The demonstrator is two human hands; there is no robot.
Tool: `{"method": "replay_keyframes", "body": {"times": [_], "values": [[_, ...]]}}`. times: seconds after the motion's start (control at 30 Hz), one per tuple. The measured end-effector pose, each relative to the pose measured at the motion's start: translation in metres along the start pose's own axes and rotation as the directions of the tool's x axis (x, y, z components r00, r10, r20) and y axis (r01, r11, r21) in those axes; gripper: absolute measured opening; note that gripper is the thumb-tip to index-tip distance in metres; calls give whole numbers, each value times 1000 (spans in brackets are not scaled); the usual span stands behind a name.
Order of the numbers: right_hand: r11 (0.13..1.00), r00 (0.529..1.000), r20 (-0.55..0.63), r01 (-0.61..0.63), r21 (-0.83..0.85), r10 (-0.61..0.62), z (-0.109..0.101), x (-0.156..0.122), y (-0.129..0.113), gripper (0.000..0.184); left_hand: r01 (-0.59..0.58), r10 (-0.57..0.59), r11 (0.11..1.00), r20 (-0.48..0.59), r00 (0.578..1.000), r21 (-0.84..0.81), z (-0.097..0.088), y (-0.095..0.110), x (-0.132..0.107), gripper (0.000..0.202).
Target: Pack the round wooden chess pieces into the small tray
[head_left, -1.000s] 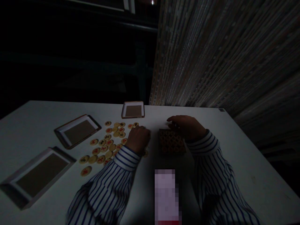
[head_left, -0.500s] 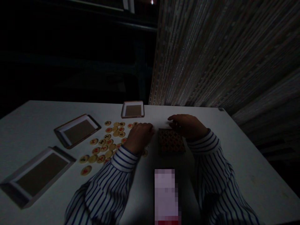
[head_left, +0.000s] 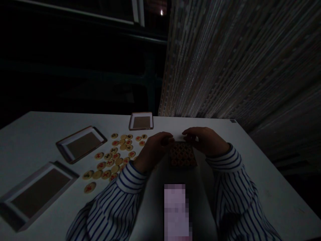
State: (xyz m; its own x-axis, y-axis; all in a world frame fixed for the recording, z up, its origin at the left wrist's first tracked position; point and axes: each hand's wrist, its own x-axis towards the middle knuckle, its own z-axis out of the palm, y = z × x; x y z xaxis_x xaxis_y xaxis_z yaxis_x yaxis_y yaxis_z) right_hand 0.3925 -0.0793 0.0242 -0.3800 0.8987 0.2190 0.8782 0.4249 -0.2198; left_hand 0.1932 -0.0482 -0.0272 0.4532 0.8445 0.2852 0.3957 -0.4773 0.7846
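Just right of the table's middle, a small dark box [head_left: 183,162] holds rows of round xiangqi pieces [head_left: 182,154]. My left hand [head_left: 157,149] is at the box's left far corner, its fingers bent and fingertips together; what they hold, if anything, is too dark to make out. Over the box's right far edge, my right hand [head_left: 207,140] hovers with curved fingers apart and nothing visible in them. Loose xiangqi pieces [head_left: 109,162], some with red marks, some black and some blank side up, are spread left of my left hand. My left forearm hides part of them.
Three shallow trays or lids lie on the white table [head_left: 253,187]: one at far middle [head_left: 141,128], one at left [head_left: 80,144], and a larger one at near left [head_left: 41,194]. A string curtain [head_left: 208,60] hangs behind the right side. A pixelated patch covers the near middle.
My left hand has moved right, from beside the loose pieces to the box's corner. My right hand has shifted slightly right. The view has tilted up a little.
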Motion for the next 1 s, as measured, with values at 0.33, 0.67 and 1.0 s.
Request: {"method": "replay_keyframes", "body": {"times": [0.33,0.67,1.0], "values": [[1000,999,35,-17,13,17,0,-11,11,25,220,-229,864,36,973,-453,4,11,5,26],[998,998,59,27,62,-31,5,-8,4,25,365,-379,646,133,916,-670,17,14,1,31],[978,993,-41,115,175,-110,7,-5,-6,22,387,-424,574,142,894,-721,19,21,-3,30]]}}
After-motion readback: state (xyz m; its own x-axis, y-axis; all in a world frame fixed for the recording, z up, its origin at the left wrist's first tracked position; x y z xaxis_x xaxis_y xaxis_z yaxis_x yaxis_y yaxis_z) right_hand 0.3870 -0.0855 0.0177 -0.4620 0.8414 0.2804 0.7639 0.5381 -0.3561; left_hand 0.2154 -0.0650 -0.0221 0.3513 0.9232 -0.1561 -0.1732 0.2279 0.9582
